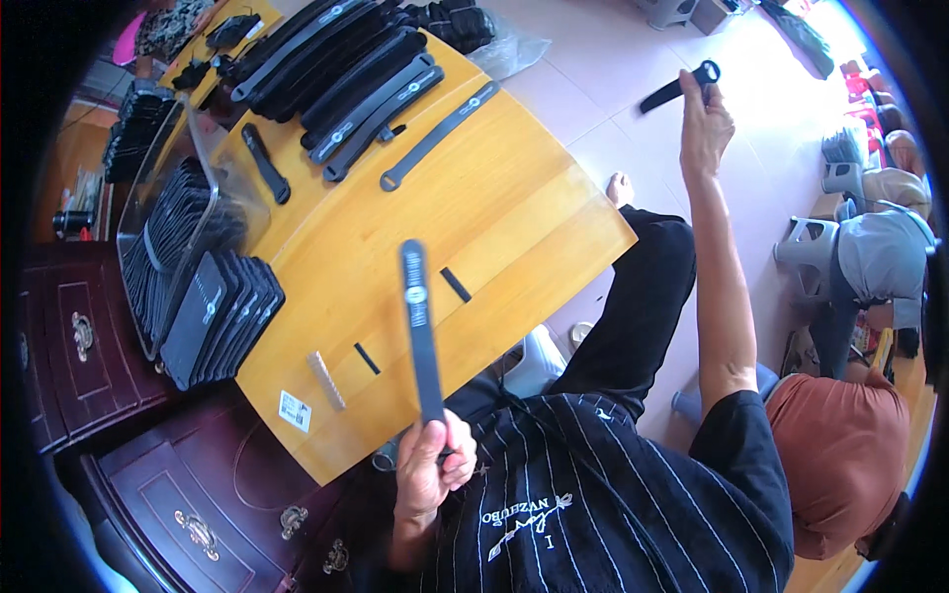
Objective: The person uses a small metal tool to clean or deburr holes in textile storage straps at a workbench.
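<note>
My left hand (435,469) is closed around the lower end of a dark grey strap (425,346), which stands up in front of the table's near edge. The strap has pale printing and a rounded tip. Out to the far right, my right hand (707,133) pinches a short black strap (664,96) with a ring-shaped end, held over the floor. On the wooden table (524,198) lies a single flat strap (435,138) with a slotted end. Beyond it, several dark straps (366,89) are piled side by side. Another strap (264,163) lies left of the pile.
A clear plastic bin (213,168) of dark straps stands at the table's left, with stacked black pieces (213,316) beside it. Two small black strips (456,285) and a white label (295,411) lie on the table. Dark drawers (198,514) stand at left; people (840,455) sit at right.
</note>
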Available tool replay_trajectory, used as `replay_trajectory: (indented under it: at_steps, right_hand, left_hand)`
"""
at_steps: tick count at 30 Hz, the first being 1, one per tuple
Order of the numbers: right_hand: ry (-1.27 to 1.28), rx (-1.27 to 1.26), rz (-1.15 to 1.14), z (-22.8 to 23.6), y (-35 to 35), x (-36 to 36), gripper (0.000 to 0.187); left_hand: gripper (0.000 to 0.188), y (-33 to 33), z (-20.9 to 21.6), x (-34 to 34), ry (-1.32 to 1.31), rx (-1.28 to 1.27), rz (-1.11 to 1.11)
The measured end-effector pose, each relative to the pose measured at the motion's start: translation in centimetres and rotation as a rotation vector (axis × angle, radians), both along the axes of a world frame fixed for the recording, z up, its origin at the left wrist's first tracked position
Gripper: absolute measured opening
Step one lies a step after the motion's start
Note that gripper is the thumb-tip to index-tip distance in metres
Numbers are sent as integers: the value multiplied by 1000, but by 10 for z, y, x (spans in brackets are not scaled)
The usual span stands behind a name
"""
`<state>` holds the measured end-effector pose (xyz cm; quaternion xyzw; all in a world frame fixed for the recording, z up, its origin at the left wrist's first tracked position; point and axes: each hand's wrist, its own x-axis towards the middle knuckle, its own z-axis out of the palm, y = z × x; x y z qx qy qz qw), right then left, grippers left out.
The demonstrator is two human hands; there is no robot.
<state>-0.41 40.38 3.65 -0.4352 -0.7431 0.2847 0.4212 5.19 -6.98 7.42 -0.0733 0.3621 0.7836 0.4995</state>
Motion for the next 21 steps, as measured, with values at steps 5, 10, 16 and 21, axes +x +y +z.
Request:
replay_trajectory:
  at_steps: [5,10,16,21]
  right_hand:
    - [-179,545,253,-19,-71,-16,18]
    - [-363,340,522,-27,-148,-43,13]
    - [-434,276,643,-35,-189,-65,12]
    - [-437,260,713,-36,-210,-72,13]
  left_hand:
    - [37,12,-7,-12,127,2,38]
    - [35,11,-13,-18,169,69,45]
    - [56,14,-18,-18,97,97,104]
    - [51,8,-27,-24,148,136,155]
